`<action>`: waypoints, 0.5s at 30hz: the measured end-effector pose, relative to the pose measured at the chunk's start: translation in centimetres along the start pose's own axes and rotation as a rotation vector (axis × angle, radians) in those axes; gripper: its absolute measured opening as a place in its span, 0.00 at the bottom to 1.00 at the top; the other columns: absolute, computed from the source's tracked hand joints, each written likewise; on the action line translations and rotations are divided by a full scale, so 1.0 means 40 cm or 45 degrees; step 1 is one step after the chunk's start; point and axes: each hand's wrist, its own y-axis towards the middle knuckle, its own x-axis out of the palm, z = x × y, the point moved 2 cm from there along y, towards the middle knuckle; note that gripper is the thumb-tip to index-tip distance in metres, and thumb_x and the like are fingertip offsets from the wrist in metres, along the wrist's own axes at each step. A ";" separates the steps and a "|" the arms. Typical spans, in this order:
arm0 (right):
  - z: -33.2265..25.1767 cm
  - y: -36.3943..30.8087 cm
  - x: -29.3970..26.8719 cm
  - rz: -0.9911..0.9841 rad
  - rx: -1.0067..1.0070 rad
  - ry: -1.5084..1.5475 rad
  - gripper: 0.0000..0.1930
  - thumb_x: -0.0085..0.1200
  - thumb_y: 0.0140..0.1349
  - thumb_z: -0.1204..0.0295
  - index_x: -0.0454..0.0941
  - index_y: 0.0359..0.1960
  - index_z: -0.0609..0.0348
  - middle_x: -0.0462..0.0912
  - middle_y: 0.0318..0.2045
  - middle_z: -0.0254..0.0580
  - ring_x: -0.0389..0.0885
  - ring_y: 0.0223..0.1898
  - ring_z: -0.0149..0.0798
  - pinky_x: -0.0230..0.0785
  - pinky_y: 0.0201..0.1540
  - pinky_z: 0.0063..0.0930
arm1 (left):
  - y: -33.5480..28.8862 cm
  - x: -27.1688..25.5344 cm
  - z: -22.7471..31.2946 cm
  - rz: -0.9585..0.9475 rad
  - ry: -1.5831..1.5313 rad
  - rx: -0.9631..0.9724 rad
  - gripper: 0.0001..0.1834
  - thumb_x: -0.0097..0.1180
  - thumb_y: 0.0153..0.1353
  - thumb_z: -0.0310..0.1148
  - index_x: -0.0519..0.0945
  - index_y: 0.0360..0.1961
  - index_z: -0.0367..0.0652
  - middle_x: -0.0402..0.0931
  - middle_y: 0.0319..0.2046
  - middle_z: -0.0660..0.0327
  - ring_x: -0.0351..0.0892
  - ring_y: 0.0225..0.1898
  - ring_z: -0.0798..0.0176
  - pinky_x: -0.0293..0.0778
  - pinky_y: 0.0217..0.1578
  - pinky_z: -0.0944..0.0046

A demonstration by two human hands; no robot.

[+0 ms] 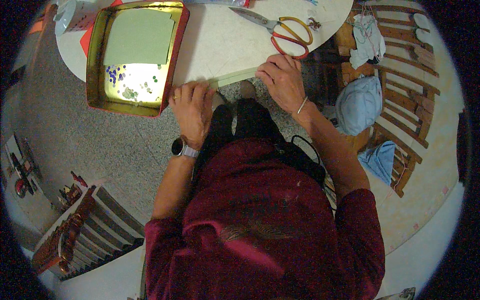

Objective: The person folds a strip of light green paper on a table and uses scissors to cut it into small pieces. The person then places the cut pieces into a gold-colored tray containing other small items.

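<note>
The left hand [192,102], fingers bent close together, pinches the left end of a pale green strip [232,77]; the right hand [282,80], also curled, pinches the right end. The strip spans the gap between them at the table's [215,45] near edge. Fingers hide both ends; its layers are hard to make out. Scissors [271,24] lie beyond the right hand, a tin [172,65] far left. The table's far side is cut off.
</note>
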 end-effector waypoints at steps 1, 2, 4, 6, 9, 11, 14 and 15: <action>0.000 0.001 -0.001 0.002 -0.004 -0.014 0.06 0.61 0.53 0.68 0.80 0.33 0.52 0.75 0.36 0.33 0.72 0.43 0.40 0.60 0.47 0.36 | 0.001 -0.001 0.003 -0.006 0.017 -0.011 0.11 0.63 0.54 0.37 0.78 0.38 0.49 0.74 0.40 0.62 0.71 0.45 0.52 0.64 0.48 0.49; 0.001 -0.001 0.003 -0.001 0.000 -0.011 0.06 0.59 0.54 0.67 0.80 0.33 0.51 0.75 0.37 0.33 0.71 0.44 0.41 0.59 0.48 0.38 | 0.001 -0.001 0.005 -0.009 0.028 -0.017 0.12 0.63 0.54 0.36 0.78 0.39 0.49 0.74 0.40 0.62 0.70 0.45 0.52 0.63 0.48 0.49; 0.004 -0.008 0.017 -0.008 0.011 -0.007 0.06 0.56 0.55 0.66 0.80 0.34 0.49 0.74 0.38 0.34 0.70 0.46 0.42 0.59 0.50 0.42 | 0.001 0.001 0.009 -0.016 0.048 -0.027 0.13 0.63 0.53 0.36 0.78 0.40 0.50 0.74 0.40 0.62 0.70 0.46 0.53 0.63 0.49 0.49; 0.003 -0.008 0.022 0.007 0.003 0.011 0.07 0.56 0.55 0.67 0.79 0.35 0.49 0.74 0.39 0.34 0.70 0.47 0.42 0.59 0.50 0.42 | 0.007 0.010 0.006 0.006 0.125 0.005 0.13 0.62 0.53 0.35 0.78 0.41 0.50 0.74 0.41 0.62 0.70 0.46 0.53 0.62 0.49 0.49; 0.001 -0.007 0.028 0.022 -0.032 -0.016 0.08 0.57 0.54 0.69 0.79 0.36 0.49 0.74 0.39 0.34 0.70 0.47 0.42 0.58 0.50 0.42 | 0.018 0.008 0.014 -0.004 0.139 0.018 0.14 0.61 0.52 0.33 0.78 0.42 0.50 0.73 0.41 0.62 0.70 0.46 0.53 0.62 0.49 0.48; -0.003 -0.006 0.030 0.029 -0.057 -0.028 0.09 0.57 0.53 0.69 0.78 0.37 0.49 0.74 0.39 0.34 0.69 0.48 0.42 0.58 0.50 0.43 | 0.020 0.005 0.014 -0.049 0.116 0.013 0.14 0.60 0.54 0.34 0.78 0.42 0.51 0.74 0.42 0.62 0.70 0.47 0.53 0.62 0.49 0.48; -0.010 -0.003 0.025 0.021 -0.075 -0.030 0.09 0.57 0.53 0.69 0.78 0.37 0.49 0.73 0.39 0.35 0.69 0.47 0.42 0.58 0.50 0.43 | 0.019 0.010 0.007 -0.113 0.074 0.028 0.12 0.59 0.57 0.35 0.78 0.43 0.52 0.75 0.43 0.61 0.70 0.48 0.52 0.62 0.47 0.48; -0.012 -0.003 0.025 0.009 -0.073 -0.041 0.09 0.56 0.53 0.69 0.78 0.37 0.49 0.73 0.39 0.35 0.69 0.47 0.42 0.58 0.50 0.43 | 0.019 0.012 0.006 -0.110 0.055 0.054 0.11 0.59 0.57 0.35 0.78 0.42 0.51 0.75 0.42 0.61 0.71 0.47 0.51 0.63 0.46 0.48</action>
